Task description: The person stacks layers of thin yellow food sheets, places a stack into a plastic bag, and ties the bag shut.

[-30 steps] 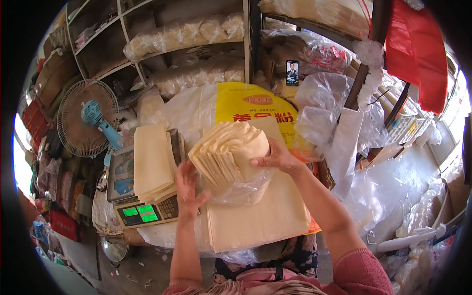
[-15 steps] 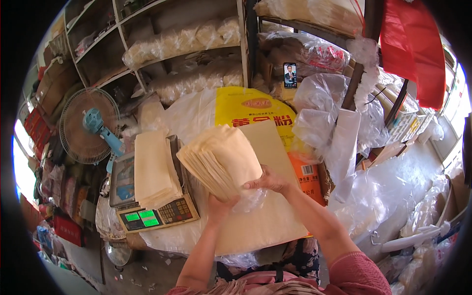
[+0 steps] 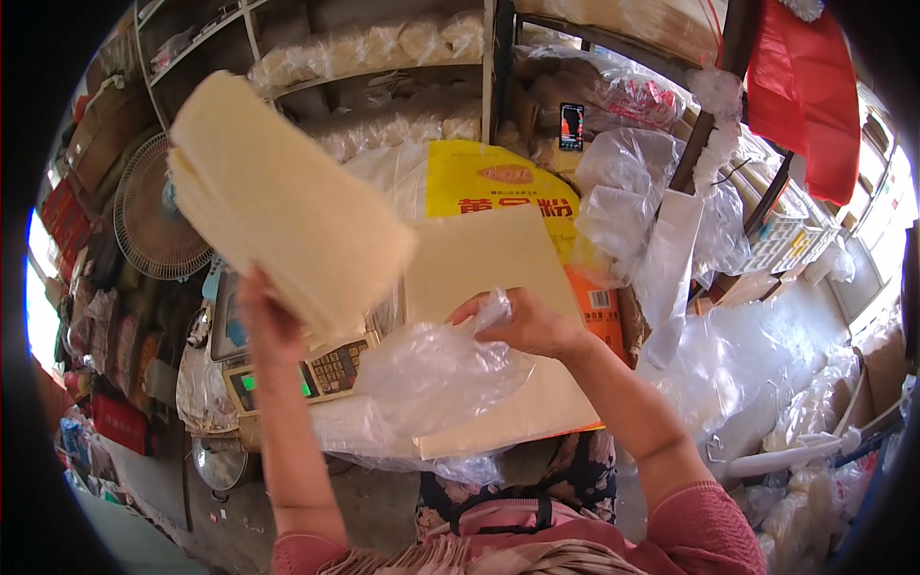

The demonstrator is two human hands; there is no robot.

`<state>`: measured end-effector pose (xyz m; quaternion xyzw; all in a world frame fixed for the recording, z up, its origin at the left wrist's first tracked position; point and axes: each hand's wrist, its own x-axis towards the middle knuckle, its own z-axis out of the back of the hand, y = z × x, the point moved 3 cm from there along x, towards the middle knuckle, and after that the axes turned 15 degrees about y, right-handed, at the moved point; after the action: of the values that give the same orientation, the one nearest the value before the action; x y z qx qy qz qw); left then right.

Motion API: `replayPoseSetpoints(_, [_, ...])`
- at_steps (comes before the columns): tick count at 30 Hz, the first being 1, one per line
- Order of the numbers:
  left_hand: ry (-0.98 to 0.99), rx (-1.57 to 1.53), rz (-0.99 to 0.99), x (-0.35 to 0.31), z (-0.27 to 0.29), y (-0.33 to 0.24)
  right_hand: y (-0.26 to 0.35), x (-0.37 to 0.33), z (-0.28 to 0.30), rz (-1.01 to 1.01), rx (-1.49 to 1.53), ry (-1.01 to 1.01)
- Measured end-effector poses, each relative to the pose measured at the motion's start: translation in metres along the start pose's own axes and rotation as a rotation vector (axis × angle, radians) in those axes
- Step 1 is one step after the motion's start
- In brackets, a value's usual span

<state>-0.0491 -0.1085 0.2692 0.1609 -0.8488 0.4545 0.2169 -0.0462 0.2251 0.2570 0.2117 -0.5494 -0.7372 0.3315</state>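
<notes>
My left hand, blurred, grips the lower end of a thick stack of thin, pale yellow sheets. The stack is raised and tilted over a digital scale, hiding most of its pan. My right hand pinches the gathered top of a clear plastic bag. That bag hangs crumpled over the near part of a large flat beige sheet on the table. Whether anything is inside the bag I cannot make out.
A yellow printed sack lies behind the beige sheet. To the left stands a fan. A phone with a lit screen is propped at the back. Bagged goods fill the shelves, and loose plastic hangs at the right.
The left hand has swung up and left with the sheets, turning them lengthwise. The right hand has left the stack and now holds up the plastic bag. The stack on the scale is no longer distinguishable.
</notes>
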Motion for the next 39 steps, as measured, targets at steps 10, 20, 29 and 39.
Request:
replayPoseSetpoints(10, [-0.276, 0.262, 0.225, -0.019, 0.247, -0.163, -0.114, -0.028, 0.103, -0.203, -0.163, -0.922])
replayPoseSetpoints(20, [-0.161, 0.439, 0.400, -0.041, 0.266, -0.107, -0.066, 0.038, 0.213, -0.034, -1.326, -0.814])
replayPoseSetpoints(29, [-0.309, 1.307, 0.842, -0.025, 0.235, -0.154, -0.266, -0.014, 0.304, -1.289, -1.517, -0.306])
replayPoseSetpoints(39, [0.015, 2.353, 0.730, 0.033, 0.106, -0.064, -0.282, -0.040, 0.422, -0.927, -0.724, -0.520])
